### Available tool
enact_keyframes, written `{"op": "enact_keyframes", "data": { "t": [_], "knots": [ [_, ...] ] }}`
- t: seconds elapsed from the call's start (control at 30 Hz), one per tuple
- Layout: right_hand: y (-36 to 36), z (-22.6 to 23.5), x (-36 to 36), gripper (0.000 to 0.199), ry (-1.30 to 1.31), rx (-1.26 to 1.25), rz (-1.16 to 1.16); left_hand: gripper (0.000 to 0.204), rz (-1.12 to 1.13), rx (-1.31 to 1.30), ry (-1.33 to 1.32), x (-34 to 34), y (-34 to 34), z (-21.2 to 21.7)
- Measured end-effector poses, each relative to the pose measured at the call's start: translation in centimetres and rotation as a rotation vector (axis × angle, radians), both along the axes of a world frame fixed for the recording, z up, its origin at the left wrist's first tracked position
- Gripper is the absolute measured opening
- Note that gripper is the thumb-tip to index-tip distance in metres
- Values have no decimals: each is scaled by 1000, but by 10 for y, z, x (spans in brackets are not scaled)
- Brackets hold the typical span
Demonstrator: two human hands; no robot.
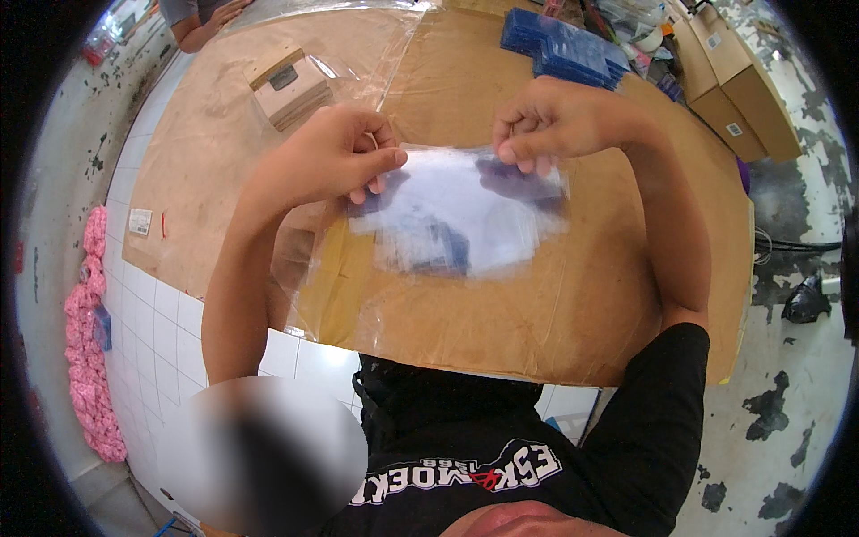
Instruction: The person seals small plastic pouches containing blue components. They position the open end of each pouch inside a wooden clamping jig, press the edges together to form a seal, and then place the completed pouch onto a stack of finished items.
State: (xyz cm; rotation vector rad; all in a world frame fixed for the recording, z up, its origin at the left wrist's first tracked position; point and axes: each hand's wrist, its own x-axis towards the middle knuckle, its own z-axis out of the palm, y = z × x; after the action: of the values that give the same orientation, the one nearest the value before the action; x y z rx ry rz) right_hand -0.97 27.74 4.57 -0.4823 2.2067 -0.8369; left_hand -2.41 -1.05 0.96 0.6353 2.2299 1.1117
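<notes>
A loose pile of clear plastic sleeves (pixel 465 215) lies on the brown-covered table in front of me, whitish with glare and with dark bluish patches. At its upper left, my left hand (pixel 344 157) is closed, thumb and forefinger pinching the edge of a sleeve. My right hand (pixel 564 125) pinches the upper right edge in the same way, the fingers curled in. Both wrists bend inward over the pile. Glare and slight blur hide how many layers are between my fingers.
A small wooden box (pixel 291 88) stands at the far left of the table (pixel 626 295). Stacked blue plastic packets (pixel 568 49) lie at the far right, near cardboard boxes (pixel 734 76). Another person's arm (pixel 201 27) rests at the far left edge. Pink wrapped bundles (pixel 92 358) are by the left wall.
</notes>
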Motion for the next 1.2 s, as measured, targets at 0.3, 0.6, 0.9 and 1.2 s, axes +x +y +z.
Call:
{"op": "enact_keyframes", "data": {
  "t": [0.3,0.6,0.9,1.2],
  "knots": [
    [6,-44,-22,17,867,35,83,27,-61,-74,501,-3,0,-14],
    [-5,-53,-18,18,955,-12,128,29,15,-44,596,1,3,-16],
    [2,-54,-30,21,649,-111,123,24,47,-19,632,3,8,-20],
    [-19,-30,-9,16,27,-741,-322,11,97,414,933,9,20,-20]
  ]
}}
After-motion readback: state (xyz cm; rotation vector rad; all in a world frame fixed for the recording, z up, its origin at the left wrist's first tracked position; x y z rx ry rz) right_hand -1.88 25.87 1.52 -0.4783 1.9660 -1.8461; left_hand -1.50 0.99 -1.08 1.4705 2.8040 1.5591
